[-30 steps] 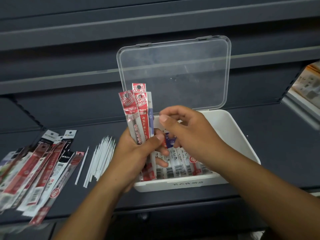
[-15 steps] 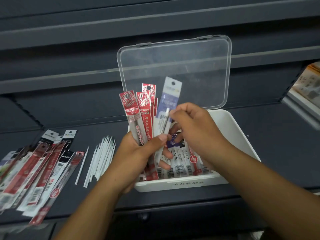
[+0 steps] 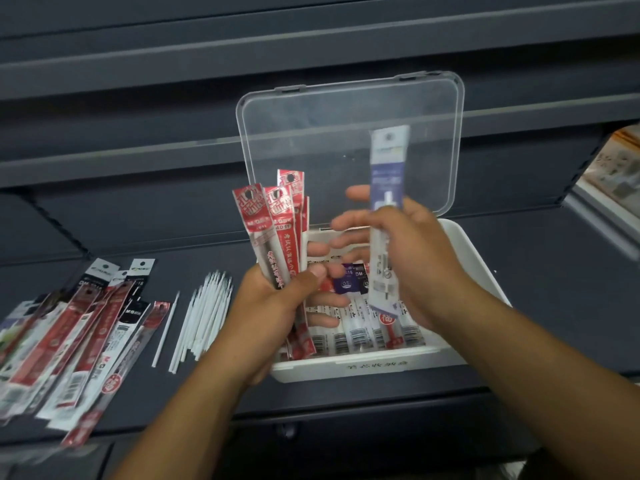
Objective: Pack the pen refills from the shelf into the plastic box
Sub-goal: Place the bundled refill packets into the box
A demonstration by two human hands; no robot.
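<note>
A white plastic box [image 3: 474, 251] stands on the dark shelf, its clear lid [image 3: 349, 129] raised behind it. Several packed refills [image 3: 360, 336] lie flat inside. My left hand [image 3: 273, 310] grips a bunch of red refill packets [image 3: 273, 230] upright over the box's left side. My right hand [image 3: 412, 261] holds one blue-and-white refill packet [image 3: 388, 174] upright above the box, apart from the red bunch. Its lower end hangs over the packets in the box.
A fanned pile of red and black refill packets [image 3: 79, 341] lies on the shelf [image 3: 554, 289] at the left. Loose white refill tubes [image 3: 204, 317] lie between that pile and the box. Another shelf tier runs above; paper goods [image 3: 616, 171] sit at the far right.
My right hand has pulled the blue-and-white packet out of the bunch in my left hand and carried it up and to the right. The left hand keeps the red packets.
</note>
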